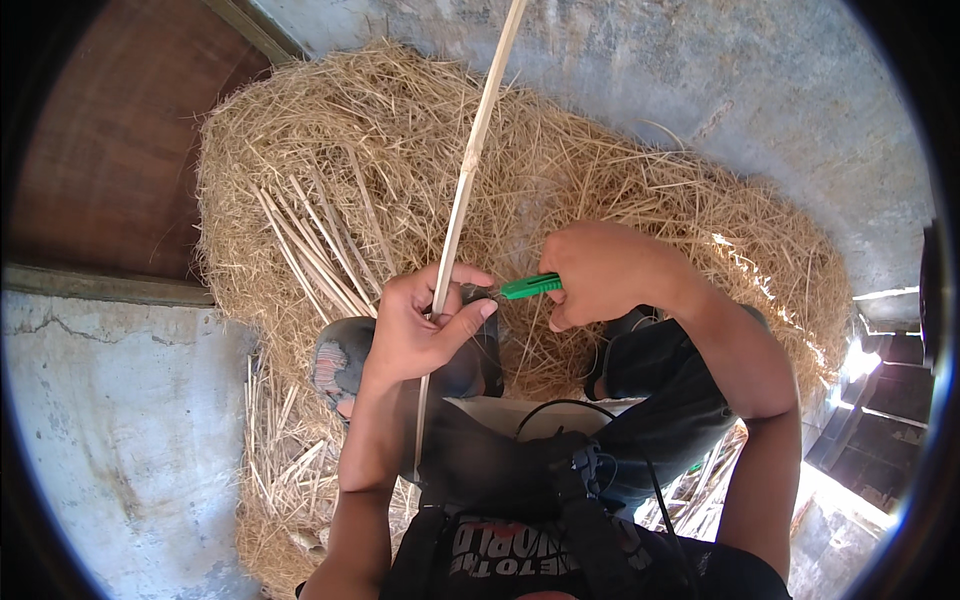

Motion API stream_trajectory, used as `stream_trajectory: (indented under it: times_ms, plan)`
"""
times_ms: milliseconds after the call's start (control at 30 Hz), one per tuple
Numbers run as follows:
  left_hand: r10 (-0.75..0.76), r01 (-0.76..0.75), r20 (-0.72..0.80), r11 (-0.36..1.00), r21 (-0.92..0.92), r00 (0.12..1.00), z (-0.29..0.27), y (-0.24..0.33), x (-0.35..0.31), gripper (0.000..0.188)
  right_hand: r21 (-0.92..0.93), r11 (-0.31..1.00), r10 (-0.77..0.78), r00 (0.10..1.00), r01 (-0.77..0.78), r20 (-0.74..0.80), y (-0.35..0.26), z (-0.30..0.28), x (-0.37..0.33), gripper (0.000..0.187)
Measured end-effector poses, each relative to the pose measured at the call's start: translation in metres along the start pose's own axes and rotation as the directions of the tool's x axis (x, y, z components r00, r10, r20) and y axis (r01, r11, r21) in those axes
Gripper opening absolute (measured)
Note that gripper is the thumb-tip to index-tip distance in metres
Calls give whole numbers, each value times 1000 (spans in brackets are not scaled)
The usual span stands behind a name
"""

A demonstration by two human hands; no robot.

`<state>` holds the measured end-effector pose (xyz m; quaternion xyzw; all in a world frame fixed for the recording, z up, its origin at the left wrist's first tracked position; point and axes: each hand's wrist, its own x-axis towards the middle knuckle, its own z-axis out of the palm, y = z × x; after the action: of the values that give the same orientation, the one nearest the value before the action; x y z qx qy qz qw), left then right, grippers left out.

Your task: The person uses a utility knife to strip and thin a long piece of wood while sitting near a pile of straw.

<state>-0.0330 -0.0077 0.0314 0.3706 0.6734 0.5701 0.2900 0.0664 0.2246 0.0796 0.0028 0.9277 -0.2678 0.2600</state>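
Note:
A long, pale split-bamboo strip (467, 165) runs up through the grip of my left hand (412, 330), which is closed around it. It slants from beside my leg to beyond the top edge. Between that hand's thumb and fingers sits a small dark, wispy bit (480, 294) that I cannot make out clearly. My right hand (612, 272) is closed on a green utility knife (532, 287), just to the right of the left thumb. The knife's front end points at the left fingertips. Whether its blade touches anything there is hard to see.
A big heap of dry straw (330, 120) spreads in front of me. Several thin bamboo strips (312, 250) lie on it at the left. Behind stands a grey wall (760, 90), with a brown panel (120, 150) at the left. My bent knees (650, 370) flank the work.

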Motion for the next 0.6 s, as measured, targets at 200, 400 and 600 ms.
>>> stream_trajectory:
  times_ms: [200, 400, 600]
  plan:
    - [20, -18, 39, 999, -51, 999, -1, -7, 0, 12, -9, 1000, -4, 999, 5, 45, 1, 1, 2, 30]
    - [5, -8, 122, 1000, 27, 992, -3, -7, 0, 7, -20, 999, 29, 995, -27, 91, -6, -3, -5, 31]
    - [-63, 35, 181, 987, 156, 982, -1, -6, 0, 3, -43, 998, 61, 984, -54, 168, -7, -4, -6, 32]
